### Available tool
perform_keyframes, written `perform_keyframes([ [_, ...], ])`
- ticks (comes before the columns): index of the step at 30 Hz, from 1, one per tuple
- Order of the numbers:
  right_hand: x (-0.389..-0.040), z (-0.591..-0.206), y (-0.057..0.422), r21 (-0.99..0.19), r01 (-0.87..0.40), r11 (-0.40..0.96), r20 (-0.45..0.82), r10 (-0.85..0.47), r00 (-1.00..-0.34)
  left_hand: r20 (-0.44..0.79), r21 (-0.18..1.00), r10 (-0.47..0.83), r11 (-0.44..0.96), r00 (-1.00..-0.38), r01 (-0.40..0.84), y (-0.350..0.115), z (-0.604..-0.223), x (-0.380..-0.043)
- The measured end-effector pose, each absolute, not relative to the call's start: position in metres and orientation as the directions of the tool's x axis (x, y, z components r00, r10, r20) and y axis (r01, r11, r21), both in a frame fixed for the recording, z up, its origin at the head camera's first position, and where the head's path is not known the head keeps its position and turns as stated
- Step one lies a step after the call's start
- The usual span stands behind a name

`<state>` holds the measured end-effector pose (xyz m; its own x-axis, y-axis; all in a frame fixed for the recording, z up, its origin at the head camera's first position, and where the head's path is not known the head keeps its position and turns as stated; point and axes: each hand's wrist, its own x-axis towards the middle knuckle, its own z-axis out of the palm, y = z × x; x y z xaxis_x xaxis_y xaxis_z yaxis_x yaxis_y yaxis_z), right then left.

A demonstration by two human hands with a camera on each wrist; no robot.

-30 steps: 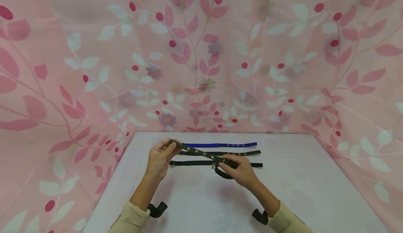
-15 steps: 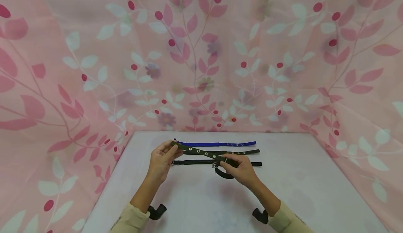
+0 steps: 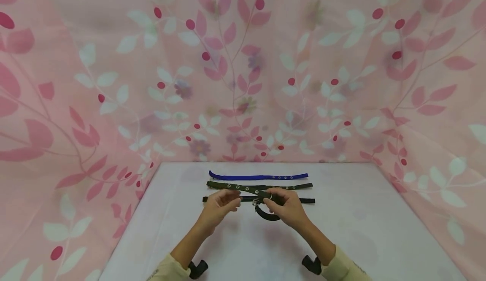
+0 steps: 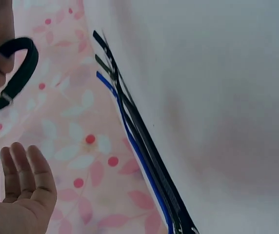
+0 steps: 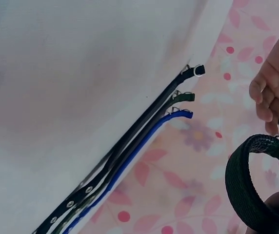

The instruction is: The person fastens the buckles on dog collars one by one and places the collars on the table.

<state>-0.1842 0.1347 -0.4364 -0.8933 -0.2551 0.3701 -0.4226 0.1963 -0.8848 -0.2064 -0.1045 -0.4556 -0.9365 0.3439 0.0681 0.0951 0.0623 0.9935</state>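
Left hand (image 3: 220, 205) lowered (beside strap (image 3: 243, 187))

- Held green strap (image 5: 238, 190): coarse woven webbing, matt, with shiny metal eyelets (image 3: 256, 192) and a metal buckle (image 3: 255, 203).
- Far blue strap (image 3: 243, 178): matt, cloth-like webbing.
- Near black strap (image 3: 308, 201): shiny metal ring (image 5: 199, 70) at its left end.
- Desk (image 3: 243, 251): smooth, matt.
- Backdrop (image 3: 277, 57): matt, creased cloth.

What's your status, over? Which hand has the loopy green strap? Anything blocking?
Right hand grips green strap. Left hand near it, holds nothing. Blue strap, black strap, second green strap lie on table; nothing seen blocking.
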Motion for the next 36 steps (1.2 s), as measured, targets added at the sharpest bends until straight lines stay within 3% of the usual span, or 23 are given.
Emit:
perform_keyframes([
  [3,-0.185,-0.435,0.133,-0.882,-0.43,0.194,0.377,-0.261,-0.889,0.117,0.958,0.414,0.191,-0.902,0.212,-0.093,-0.456,-0.201],
  [6,-0.184,-0.436,0.13,-0.879,-0.436,0.191,0.383,-0.261,-0.886,0.146,0.933,0.449,0.232,-0.881,0.273,-0.084,-0.459,-0.196],
  [18,-0.179,-0.438,0.119,-0.91,-0.395,0.125,0.357,-0.244,-0.901,0.242,0.928,0.408,0.167,-0.88,0.332,-0.075,-0.46,-0.194],
  [26,-0.179,-0.436,0.118,-0.87,-0.425,0.25,0.372,-0.234,-0.898,0.291,0.921,0.4,0.129,-0.869,0.367,-0.076,-0.458,-0.195],
  [36,-0.182,-0.433,0.122,-0.865,-0.413,0.285,0.339,-0.275,-0.899,0.342,0.885,0.393,0.17,-0.853,0.433,-0.074,-0.454,-0.194],
])
